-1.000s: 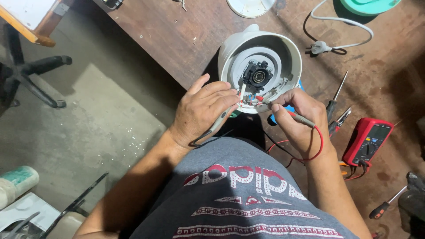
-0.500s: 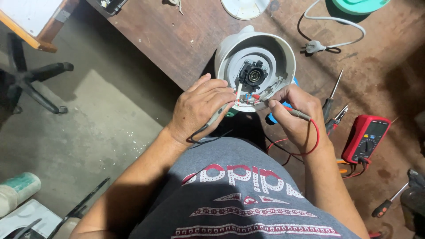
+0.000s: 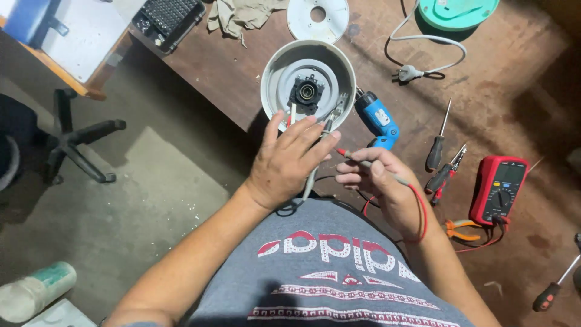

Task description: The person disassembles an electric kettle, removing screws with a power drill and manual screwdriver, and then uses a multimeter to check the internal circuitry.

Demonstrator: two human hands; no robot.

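Observation:
A white electric kettle (image 3: 275, 72) lies upside down on the brown wooden table, its open base showing a black connector (image 3: 305, 94) in the middle. My left hand (image 3: 287, 160) holds a thin grey test probe (image 3: 315, 172) whose tip reaches the kettle's base near the rim. My right hand (image 3: 378, 181) holds a red-tipped test probe (image 3: 357, 158), its tip pointing left towards my left fingers. A red lead (image 3: 420, 209) loops round my right wrist towards a red multimeter (image 3: 499, 189) on the right.
A blue power screwdriver (image 3: 376, 118) lies beside the kettle. Screwdrivers (image 3: 437, 145) and pliers (image 3: 460, 230) lie near the meter. At the back are a white round cover (image 3: 318, 17), a green base (image 3: 457, 12) with white cord (image 3: 417, 69), a rag and a black keypad. An office chair base (image 3: 78, 145) stands on the floor at left.
The view has shifted, so more of the table's far side shows. My right hand has drawn back from the kettle's base, and the red probe tip now sits near my left fingers.

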